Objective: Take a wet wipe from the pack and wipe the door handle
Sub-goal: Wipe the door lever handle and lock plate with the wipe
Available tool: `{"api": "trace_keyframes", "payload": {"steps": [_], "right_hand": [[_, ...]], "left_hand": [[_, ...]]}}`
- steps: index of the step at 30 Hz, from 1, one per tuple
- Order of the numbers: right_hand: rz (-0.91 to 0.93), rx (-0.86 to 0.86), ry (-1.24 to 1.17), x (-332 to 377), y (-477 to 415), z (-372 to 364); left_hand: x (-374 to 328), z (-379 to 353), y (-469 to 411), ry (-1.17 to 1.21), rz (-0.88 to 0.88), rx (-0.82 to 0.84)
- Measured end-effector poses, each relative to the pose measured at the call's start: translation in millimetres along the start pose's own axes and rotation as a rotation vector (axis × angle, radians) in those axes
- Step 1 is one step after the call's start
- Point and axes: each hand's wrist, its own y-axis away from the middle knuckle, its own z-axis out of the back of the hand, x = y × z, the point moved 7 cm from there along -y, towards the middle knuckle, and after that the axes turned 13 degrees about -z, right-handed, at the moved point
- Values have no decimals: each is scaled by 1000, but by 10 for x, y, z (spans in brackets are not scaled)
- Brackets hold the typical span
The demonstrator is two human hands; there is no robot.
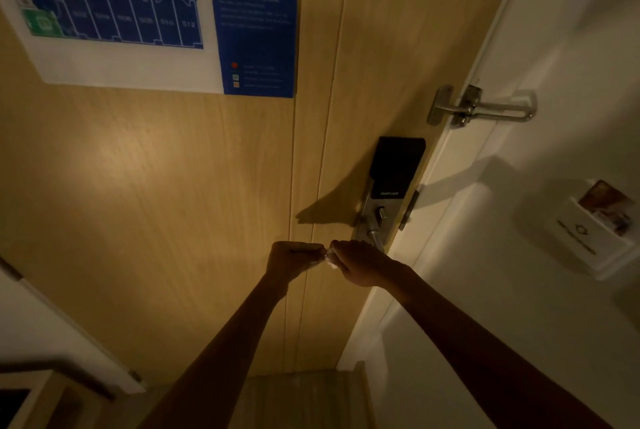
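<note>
Both my hands are raised in front of a wooden door (173, 220), just below its lock. My left hand (294, 257) and my right hand (360, 264) pinch a small pale item, a wet wipe or its pack (329, 258), between their fingertips; I cannot tell which it is. The metal door handle (375, 236) sticks out from a black and silver smart lock (391, 179), and my right hand partly hides its lower end. My right hand is right beside the handle.
A metal swing-bar door guard (485, 106) sits above the lock on the white frame. A blue floor-plan sign (145, 13) hangs on the door. A white card holder (588, 231) is on the right wall. A dark ledge (52, 380) lies at bottom left.
</note>
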Motion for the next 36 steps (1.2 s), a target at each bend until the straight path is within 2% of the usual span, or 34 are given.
{"api": "trace_keyframes", "payload": {"steps": [8, 14, 19, 24, 26, 31, 34, 36], "right_hand": [[14, -181, -5, 39, 80, -22], [-40, -31, -173, -74, 14, 10], [3, 20, -76, 75, -37, -16], [28, -14, -33, 12, 5, 18], [70, -85, 3, -16, 68, 39], [157, -434, 211, -319, 290, 126], [127, -477, 284, -457, 320, 117], [57, -500, 240, -468, 353, 130]], "left_hand": [[-15, 21, -33, -46, -1, 16], [-31, 22, -75, -94, -17, 52], [-15, 32, -47, -76, -17, 50], [-12, 36, -68, -72, -25, 51], [-15, 30, -63, -83, -27, 48], [-14, 19, -52, -40, -22, 71], [-34, 23, -39, -12, -36, 70], [-32, 28, -41, 4, -28, 67]]}}
